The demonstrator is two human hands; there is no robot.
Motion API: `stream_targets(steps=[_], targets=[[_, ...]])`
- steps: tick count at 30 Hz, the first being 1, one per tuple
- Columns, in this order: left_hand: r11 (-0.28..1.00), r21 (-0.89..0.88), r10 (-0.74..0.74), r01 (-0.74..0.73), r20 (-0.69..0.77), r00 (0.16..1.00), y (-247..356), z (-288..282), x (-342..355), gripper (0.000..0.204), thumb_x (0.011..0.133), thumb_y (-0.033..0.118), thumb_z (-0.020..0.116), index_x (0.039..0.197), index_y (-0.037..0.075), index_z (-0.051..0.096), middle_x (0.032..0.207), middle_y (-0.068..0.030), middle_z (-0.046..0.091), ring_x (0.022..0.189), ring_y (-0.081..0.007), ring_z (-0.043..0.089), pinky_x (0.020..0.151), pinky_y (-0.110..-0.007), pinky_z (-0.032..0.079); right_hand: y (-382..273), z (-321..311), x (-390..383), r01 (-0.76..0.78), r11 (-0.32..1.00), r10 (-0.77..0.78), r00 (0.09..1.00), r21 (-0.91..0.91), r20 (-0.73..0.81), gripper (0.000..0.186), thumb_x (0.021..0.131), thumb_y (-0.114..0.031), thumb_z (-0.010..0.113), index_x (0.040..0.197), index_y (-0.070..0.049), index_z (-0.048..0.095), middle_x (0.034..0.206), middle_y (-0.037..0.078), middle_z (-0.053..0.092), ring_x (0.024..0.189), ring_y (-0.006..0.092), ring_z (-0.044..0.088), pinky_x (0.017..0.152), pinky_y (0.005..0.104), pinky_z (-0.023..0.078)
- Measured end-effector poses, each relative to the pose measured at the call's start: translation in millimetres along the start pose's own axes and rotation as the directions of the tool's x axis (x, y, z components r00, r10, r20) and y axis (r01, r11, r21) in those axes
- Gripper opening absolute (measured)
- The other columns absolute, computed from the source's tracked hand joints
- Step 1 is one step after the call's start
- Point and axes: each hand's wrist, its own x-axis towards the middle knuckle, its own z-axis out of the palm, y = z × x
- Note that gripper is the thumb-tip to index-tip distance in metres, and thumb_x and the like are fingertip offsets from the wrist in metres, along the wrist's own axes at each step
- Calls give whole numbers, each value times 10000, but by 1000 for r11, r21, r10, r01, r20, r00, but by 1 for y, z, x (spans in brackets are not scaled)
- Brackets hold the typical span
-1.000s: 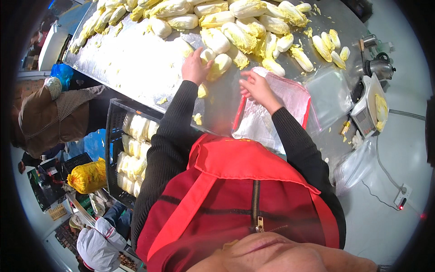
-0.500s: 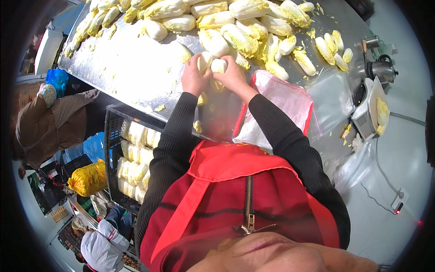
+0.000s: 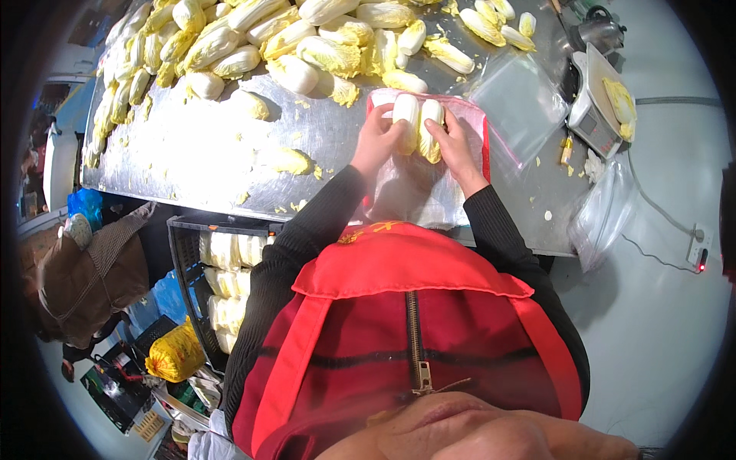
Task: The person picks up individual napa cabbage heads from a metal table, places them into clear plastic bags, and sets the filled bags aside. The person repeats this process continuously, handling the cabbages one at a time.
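Over a pink and white cloth with red edging (image 3: pixel 468 165), my two hands hold a pair of small napa cabbages side by side, white butts away from me and yellow leaves toward me. My left hand (image 3: pixel 377 139) is closed around the left napa cabbage (image 3: pixel 406 123). The right napa cabbage (image 3: pixel 431 132) is gripped by my right hand (image 3: pixel 455 146), thumb across its front. Beyond my hands, a large heap of napa cabbages (image 3: pixel 330 54) covers the far side of the metal table (image 3: pixel 284 123). Whether the held pair touches the cloth I cannot tell.
Clear plastic bags (image 3: pixel 521 100) lie right of the cloth. Past them stand a kitchen scale (image 3: pixel 594 100) with a cabbage on it and a metal kettle (image 3: pixel 598 32). A black crate (image 3: pixel 184 261) of packed cabbages sits at lower left; a person (image 3: pixel 96 268) is beyond it.
Both hands have moved right, from the bare metal to above the cloth, carrying the two cabbages. The cabbages now show lengthwise. The whole view has shifted.
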Motion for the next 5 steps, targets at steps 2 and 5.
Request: stream_targets(steps=[2,5], targets=[[941,315,111,-124,59,992,-22,7,17,488,899,211,673,1309,7,506,1009,-125,661,869,-180,647,765,-318,523,20,-14,1,-16,962,-18,992,-273,-121,589,942,-303,608,1395,42,458,1374,164,512,1224,262,526,1015,378,429],[691,705,188,-162,42,981,-50,13,30,568,868,297,717,1353,84,511,1253,-200,592,1002,-305,644,867,-414,511,61,-27,8,-98,758,-115,953,-645,-281,626,909,-343,660,1420,-35,471,1409,234,477,1252,370,505,1033,432,412]])
